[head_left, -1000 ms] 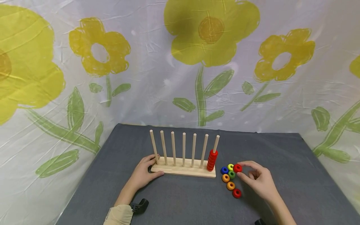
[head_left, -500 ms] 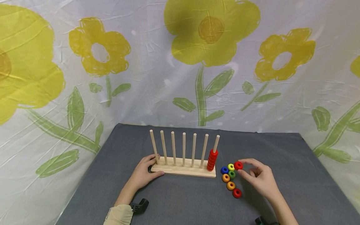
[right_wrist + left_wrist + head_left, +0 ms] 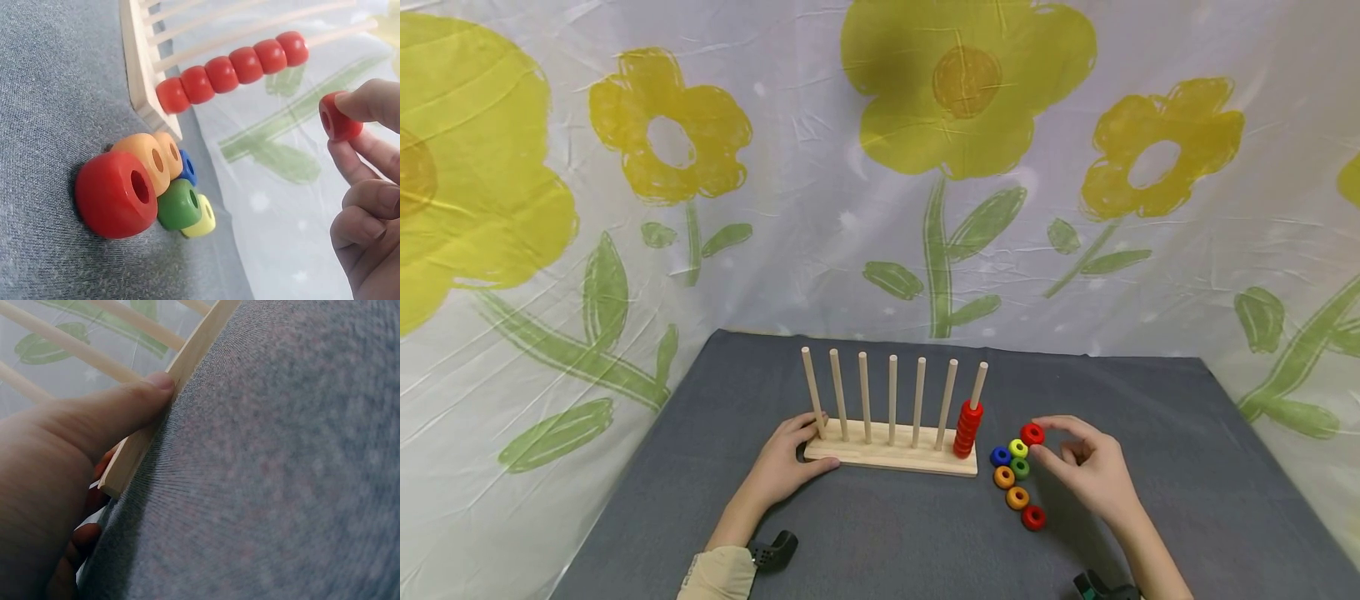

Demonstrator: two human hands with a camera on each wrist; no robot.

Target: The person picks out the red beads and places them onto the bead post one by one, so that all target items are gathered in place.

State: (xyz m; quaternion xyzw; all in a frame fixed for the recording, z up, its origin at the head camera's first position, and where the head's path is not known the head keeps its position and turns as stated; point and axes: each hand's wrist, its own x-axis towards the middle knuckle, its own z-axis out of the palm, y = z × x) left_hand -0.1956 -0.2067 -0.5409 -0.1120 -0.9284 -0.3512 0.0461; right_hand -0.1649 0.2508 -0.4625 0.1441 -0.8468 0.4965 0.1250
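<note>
My left hand [image 3: 781, 462] holds the left end of a wooden peg stand [image 3: 887, 454], its thumb along the front edge of the base and its fingers behind. In the left wrist view the thumb presses on that base [image 3: 140, 447]. A stack of red beads [image 3: 967, 429] sits on the rightmost peg. With thumb and forefinger, my right hand [image 3: 1090, 471] pinches a red bead [image 3: 337, 119] in the air, right of the stand. Below it on the cloth lie a red bead [image 3: 115, 195], two orange beads, a blue bead [image 3: 1001, 456], a green bead [image 3: 179, 205] and a yellow bead [image 3: 1018, 448].
A dark grey cloth [image 3: 895, 542] covers the table. Several bare pegs [image 3: 892, 400] stand upright left of the stacked one. Behind the table hangs a white curtain [image 3: 790, 250] printed with yellow flowers. A black wrist device [image 3: 775, 550] sticks out beside the left wrist.
My right hand has lifted the pinched red bead a little, up and away from the loose beads. The left hand and the stand have stayed in place.
</note>
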